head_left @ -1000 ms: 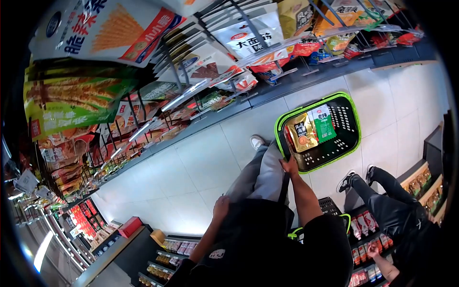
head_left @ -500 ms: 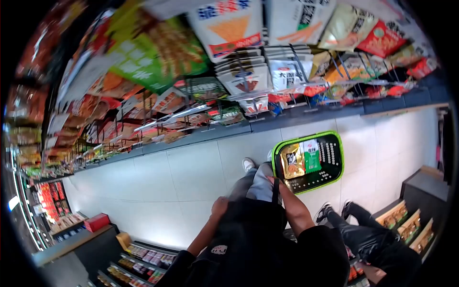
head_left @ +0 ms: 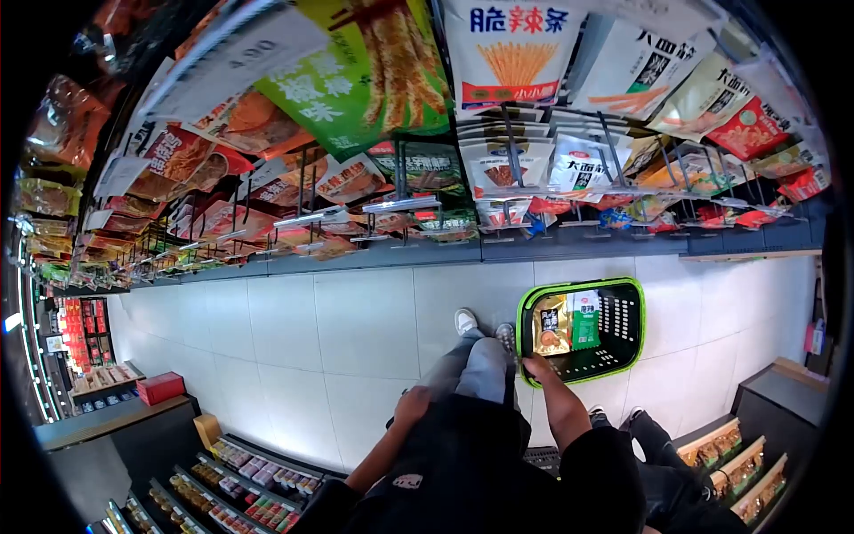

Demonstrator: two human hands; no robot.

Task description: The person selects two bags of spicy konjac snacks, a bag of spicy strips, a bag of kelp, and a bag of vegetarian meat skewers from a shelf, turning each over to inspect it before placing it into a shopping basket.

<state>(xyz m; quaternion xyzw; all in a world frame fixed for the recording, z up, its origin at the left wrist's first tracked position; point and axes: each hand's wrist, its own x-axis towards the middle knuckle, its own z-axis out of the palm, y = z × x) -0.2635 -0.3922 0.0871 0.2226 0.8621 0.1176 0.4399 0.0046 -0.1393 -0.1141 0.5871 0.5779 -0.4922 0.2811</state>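
Observation:
A black shopping basket with a bright green rim (head_left: 642,311) hangs beside my legs. Inside it lie a gold packet (head_left: 551,326) and a green-and-white packet (head_left: 585,320). My right hand (head_left: 536,365) is at the near left corner of the basket, its fingers closed round the basket's edge or handle. Low in front of my body is my left hand (head_left: 412,405), closed in a loose curl near my thigh; what it holds, if anything, is hidden.
Hanging snack packets (head_left: 511,53) fill the rack ahead, with a price tag (head_left: 240,58) at upper left. Pale floor tiles (head_left: 365,311) run between shelves. Another person's legs (head_left: 654,436) are at lower right. A red box (head_left: 161,388) stands on a left counter.
The view has shifted, and the rack packets appear larger and lower. The basket shows slightly lower with the same two packets. The other person's legs appear lower in the view.

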